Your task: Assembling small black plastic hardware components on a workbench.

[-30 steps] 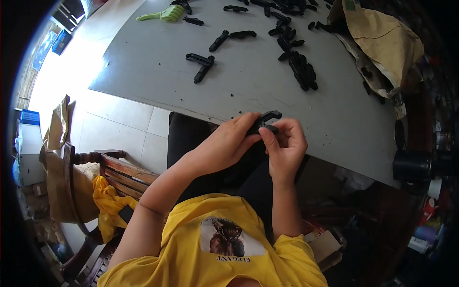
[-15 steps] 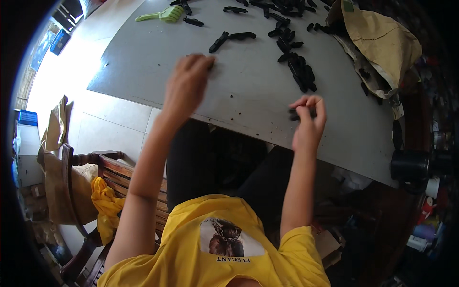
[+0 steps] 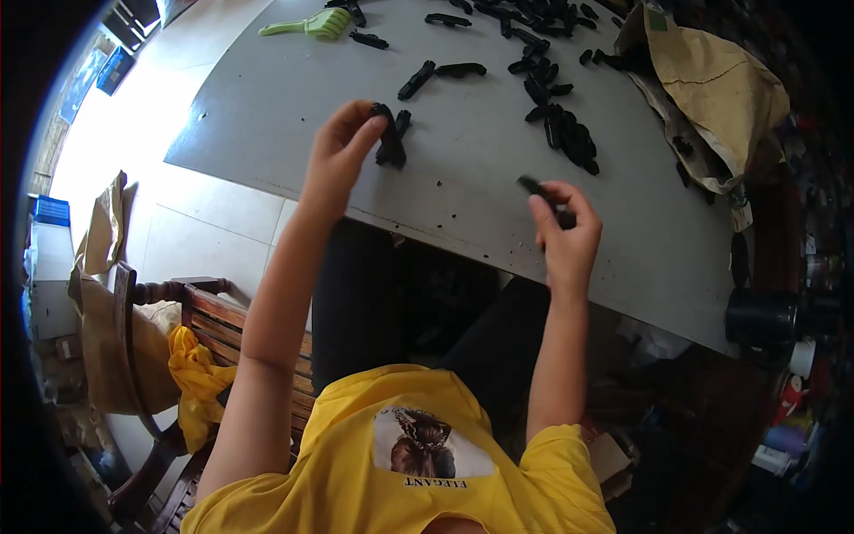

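My left hand is over the near left part of the grey table, pinching a slim black plastic piece shaped like a hair clip. A second black piece shows right behind it, crossing it; whether they touch is unclear. My right hand is near the front edge, thumb and fingers closed on another black clip-like piece, whose tip is blurred. Dark material also shows within the right palm, partly hidden by the fingers. Beyond this hand lies a cluster of similar black pieces.
More black pieces are scattered toward the far side of the grey table, near a light green brush-like tool. An open brown paper bag lies at the right. A wooden chair stands left, below the table edge.
My left hand has turned and come slightly nearer, and black pieces now show beside its fingers. In my right hand, the black piece has tilted up and sticks out to the left.
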A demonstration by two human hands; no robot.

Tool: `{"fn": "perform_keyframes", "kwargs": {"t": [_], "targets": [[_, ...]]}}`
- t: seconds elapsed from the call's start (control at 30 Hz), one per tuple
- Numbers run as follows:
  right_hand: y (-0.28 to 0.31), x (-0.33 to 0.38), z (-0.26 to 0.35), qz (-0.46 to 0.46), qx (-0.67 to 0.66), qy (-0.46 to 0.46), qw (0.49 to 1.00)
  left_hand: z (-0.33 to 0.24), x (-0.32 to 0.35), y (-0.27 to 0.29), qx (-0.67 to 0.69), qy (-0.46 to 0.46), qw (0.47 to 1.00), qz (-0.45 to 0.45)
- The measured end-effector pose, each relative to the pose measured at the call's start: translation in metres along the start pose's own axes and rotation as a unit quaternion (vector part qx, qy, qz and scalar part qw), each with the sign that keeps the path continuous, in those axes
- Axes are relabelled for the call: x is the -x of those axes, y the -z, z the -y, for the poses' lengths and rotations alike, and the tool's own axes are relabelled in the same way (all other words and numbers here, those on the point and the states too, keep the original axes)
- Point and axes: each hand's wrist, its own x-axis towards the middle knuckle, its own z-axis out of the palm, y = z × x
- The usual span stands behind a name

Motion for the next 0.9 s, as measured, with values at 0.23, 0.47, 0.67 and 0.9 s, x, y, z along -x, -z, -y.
{"fn": "perform_keyframes", "kwargs": {"t": [0.23, 0.47, 0.67, 0.9], "targets": [[-0.025, 0.038, 0.029, 0.067, -0.21, -0.01, 0.975, -0.049, 0.047, -0.058, 0.042, 0.097, 0.975, 0.194], [-0.023, 0.046, 0.03, 0.028, -0.171, 0.042, 0.984, -0.064, 0.065, -0.063, -0.135, -0.064, 0.948, 0.283], [-0.027, 0.052, 0.032, -0.003, -0.141, 0.066, 0.988, -0.074, 0.067, -0.066, -0.141, -0.06, 0.951, 0.268], [-0.007, 0.05, 0.014, 0.074, -0.232, -0.032, 0.969, -0.073, 0.068, -0.06, -0.106, -0.012, 0.943, 0.316]]}}
